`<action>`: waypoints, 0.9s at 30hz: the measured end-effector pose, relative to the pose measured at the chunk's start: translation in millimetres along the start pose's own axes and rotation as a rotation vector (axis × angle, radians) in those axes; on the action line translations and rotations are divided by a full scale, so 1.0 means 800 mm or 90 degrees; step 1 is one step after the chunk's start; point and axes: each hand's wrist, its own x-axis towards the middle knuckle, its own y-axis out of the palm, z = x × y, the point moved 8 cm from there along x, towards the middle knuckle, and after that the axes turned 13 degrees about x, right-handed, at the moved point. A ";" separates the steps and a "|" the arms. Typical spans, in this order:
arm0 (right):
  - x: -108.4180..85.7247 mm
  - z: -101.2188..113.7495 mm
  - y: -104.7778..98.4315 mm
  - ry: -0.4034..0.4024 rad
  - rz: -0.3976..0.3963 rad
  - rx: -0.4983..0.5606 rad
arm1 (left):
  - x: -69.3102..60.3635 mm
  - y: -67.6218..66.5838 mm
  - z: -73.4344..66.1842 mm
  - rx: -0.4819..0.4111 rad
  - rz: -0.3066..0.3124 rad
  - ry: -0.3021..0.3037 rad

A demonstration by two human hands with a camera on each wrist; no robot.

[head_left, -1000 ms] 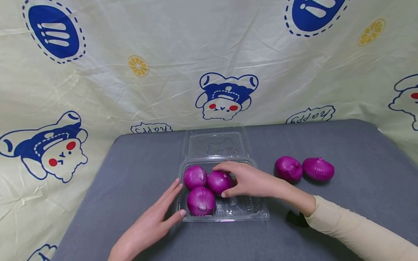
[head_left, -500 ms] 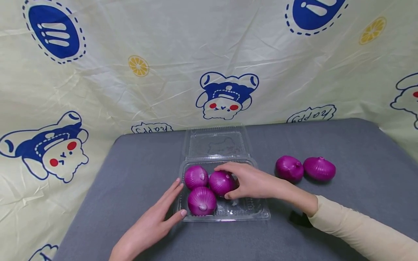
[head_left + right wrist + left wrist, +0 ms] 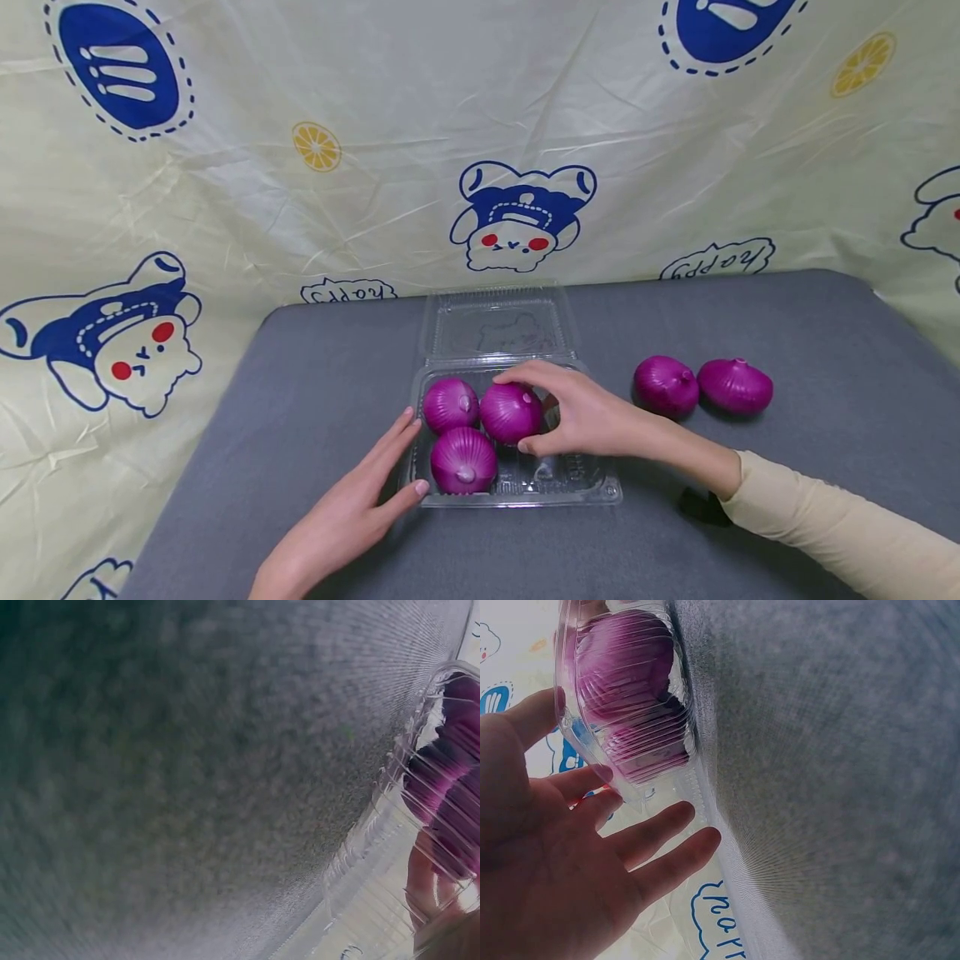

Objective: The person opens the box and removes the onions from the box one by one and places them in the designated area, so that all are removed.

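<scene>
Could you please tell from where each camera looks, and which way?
Head: on the head, facing forward and down at the purple onions, clear plastic box and gray table; left hand, right hand and right sleeve show.
Left wrist: on that wrist, facing the box's side; the left hand shows large.
Right wrist: on that wrist, facing across the table, the box at the picture's right edge; fingers of the right hand show.
Shared: both wrist views show the box and onions.

right hand [image 3: 441, 930] touches purple onion [image 3: 459, 825] (seen through clear plastic [image 3: 384, 806])
</scene>
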 end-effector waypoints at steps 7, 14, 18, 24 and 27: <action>-0.003 0.009 -0.009 -0.027 -0.020 -0.048 | 0.001 0.000 -0.001 0.001 0.004 0.000; -0.015 0.016 -0.005 -0.007 0.000 -0.059 | 0.002 0.001 0.001 0.007 0.010 -0.015; -0.028 0.019 -0.006 -0.004 0.002 -0.052 | 0.002 0.001 0.001 0.009 0.014 -0.018; -0.049 0.025 -0.014 0.003 -0.027 -0.059 | 0.001 0.000 0.001 0.008 0.015 -0.018; -0.062 0.029 -0.021 0.003 -0.055 -0.061 | 0.001 0.000 0.000 0.010 0.016 -0.018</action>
